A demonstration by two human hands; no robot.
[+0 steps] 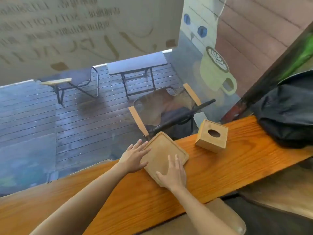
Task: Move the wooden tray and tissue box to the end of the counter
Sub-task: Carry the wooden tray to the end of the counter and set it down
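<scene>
Nearest, a tan stool seat (220, 216) was seen below the near edge of the orange wooden counter (118, 189). Two bare forearms were stretched over the counter to the square wooden tray (162, 150), which lay flat on the board close to its window-side edge. The right hand (172, 173) was laid palm down on the tray's near corner, fingers extended and slightly parted, thumb out along the near edge. The left hand (133, 156) was placed flat at the tray's left side, fingers spread, their tips overlapping the rim; nothing was pinched by either hand. Just beyond, apart from the tray, the wooden tissue box (211, 135) was standing on the counter, its oval opening turned upward. Farther right, a black bag (288, 109) was resting on the counter's end. Behind the glass, a folding chair (164, 106) with a black umbrella (183, 116) laid across it was visible on wet decking, and farther off a small table (137, 65) and a second chair (71, 82).
</scene>
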